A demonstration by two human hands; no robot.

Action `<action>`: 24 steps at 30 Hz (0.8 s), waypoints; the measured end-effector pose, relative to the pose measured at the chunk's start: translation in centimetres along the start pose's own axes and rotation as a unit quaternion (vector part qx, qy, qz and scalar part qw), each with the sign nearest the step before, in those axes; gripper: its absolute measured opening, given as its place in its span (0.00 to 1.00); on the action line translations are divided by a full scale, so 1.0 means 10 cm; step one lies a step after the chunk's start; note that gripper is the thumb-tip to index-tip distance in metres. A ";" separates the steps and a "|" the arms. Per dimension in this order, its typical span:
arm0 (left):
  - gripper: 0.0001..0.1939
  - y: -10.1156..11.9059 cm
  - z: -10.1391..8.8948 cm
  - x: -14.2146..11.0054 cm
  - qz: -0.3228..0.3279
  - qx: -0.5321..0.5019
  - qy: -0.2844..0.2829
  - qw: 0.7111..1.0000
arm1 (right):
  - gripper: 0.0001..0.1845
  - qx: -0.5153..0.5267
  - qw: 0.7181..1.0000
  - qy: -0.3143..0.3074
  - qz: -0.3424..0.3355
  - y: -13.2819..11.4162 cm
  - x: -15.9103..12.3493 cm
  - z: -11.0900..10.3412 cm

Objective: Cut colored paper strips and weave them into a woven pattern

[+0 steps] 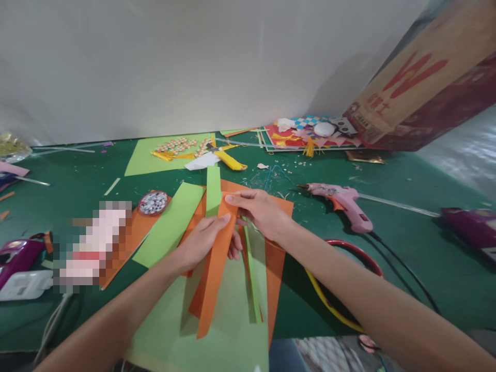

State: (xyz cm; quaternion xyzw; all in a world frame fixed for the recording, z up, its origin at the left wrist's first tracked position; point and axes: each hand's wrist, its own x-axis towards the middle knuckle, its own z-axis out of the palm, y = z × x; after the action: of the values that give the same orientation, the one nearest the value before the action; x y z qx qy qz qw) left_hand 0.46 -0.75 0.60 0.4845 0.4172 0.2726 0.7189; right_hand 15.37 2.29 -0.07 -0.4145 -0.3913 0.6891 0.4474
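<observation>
An orange paper strip (214,281) hangs slantwise between my hands, its lower end toward me. My left hand (207,235) is closed on the strip's left side, thumb on its face. Higher up, my right hand (258,209) pinches its top end between thumb and fingers. Green strips show behind it: one upright (213,186) past the top, and a narrow one (252,279) to the right. Whether they are joined to the orange strip I cannot tell. Beneath lie a large light green sheet (163,330) and orange sheets (277,279). Another green strip (170,222) rests to the left.
A pink glue gun (341,201) with a glue stick lies right, its cord trailing. Scissors with red and yellow handles (356,253) sit partly under my right forearm. A round tub of googly eyes (153,203) stands left. A paper bag (418,77) leans at back right.
</observation>
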 end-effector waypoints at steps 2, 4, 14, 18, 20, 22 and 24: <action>0.21 0.01 0.00 0.00 0.004 0.003 0.005 1.000 | 0.16 -0.010 1.000 -0.007 0.002 0.00 0.00 0.01; 0.22 0.01 0.01 -0.01 0.002 0.001 0.006 1.000 | 0.16 -0.015 1.000 -0.010 0.002 0.00 -0.01 0.02; 0.24 0.02 0.02 -0.03 0.007 -0.001 0.004 1.000 | 0.17 -0.006 1.000 -0.015 0.003 -0.02 -0.02 0.01; 0.25 0.03 0.02 -0.03 0.007 -0.002 0.002 1.000 | 0.18 -0.007 1.000 -0.011 0.009 -0.04 -0.02 0.02; 0.24 0.02 0.02 -0.02 0.008 0.000 -0.002 1.000 | 0.18 -0.009 1.000 -0.011 0.010 -0.04 -0.02 0.02; 0.23 0.01 0.01 -0.02 0.010 0.001 -0.003 1.000 | 0.18 -0.010 1.000 -0.014 0.007 -0.04 -0.02 0.02; 0.23 0.00 0.00 -0.02 0.012 0.000 -0.004 1.000 | 0.18 -0.012 1.000 -0.019 0.004 -0.03 -0.02 0.02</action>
State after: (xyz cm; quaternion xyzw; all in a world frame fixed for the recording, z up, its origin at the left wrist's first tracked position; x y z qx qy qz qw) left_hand 0.37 -0.92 0.65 0.4904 0.4086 0.2789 0.7174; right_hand 15.32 2.22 0.35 -0.4081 -0.4060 0.6941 0.4322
